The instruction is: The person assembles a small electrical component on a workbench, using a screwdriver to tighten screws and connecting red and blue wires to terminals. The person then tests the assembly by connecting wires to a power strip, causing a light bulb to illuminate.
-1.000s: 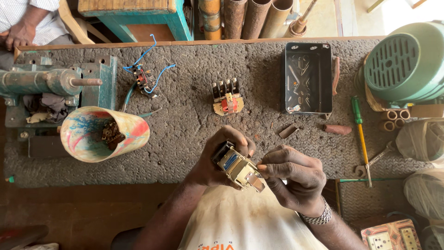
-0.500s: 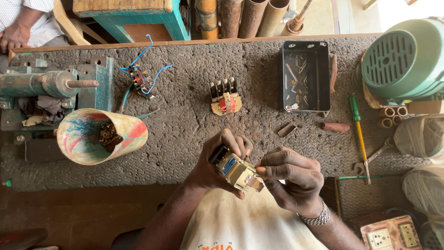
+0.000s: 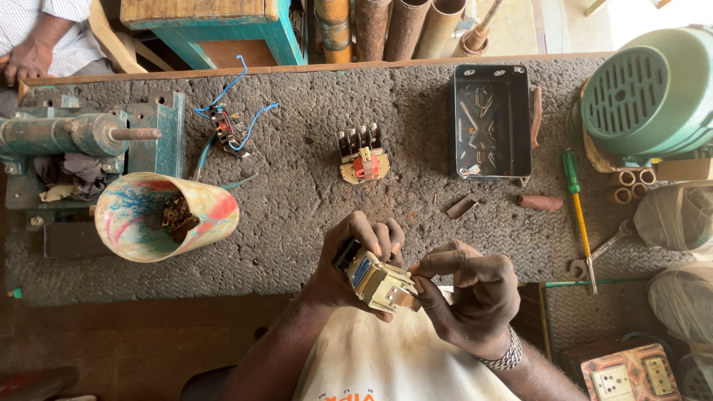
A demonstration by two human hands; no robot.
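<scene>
My left hand (image 3: pixel 349 260) grips a small cream and brass electrical contactor block (image 3: pixel 375 278) with a blue patch on its side, holding it over the front edge of the rough grey workbench (image 3: pixel 297 200). My right hand (image 3: pixel 471 297) pinches the block's right end with thumb and forefinger. A steel watch band sits on my right wrist. Farther back on the bench lies a similar black switch part with red and cream pieces (image 3: pixel 362 154), apart from both hands.
A multicoloured cup (image 3: pixel 160 215) holding small metal parts lies at left beside a green machine with a shaft (image 3: pixel 82 137). A wired part with blue leads (image 3: pixel 229 130), a black metal box (image 3: pixel 492 119), a green screwdriver (image 3: pixel 575 200), a spanner and a green motor (image 3: pixel 653 93) are also here. Another person's hand (image 3: pixel 26 59) rests at top left.
Both hands stay on the block, with only slight finger shifts. The view has drifted a little.
</scene>
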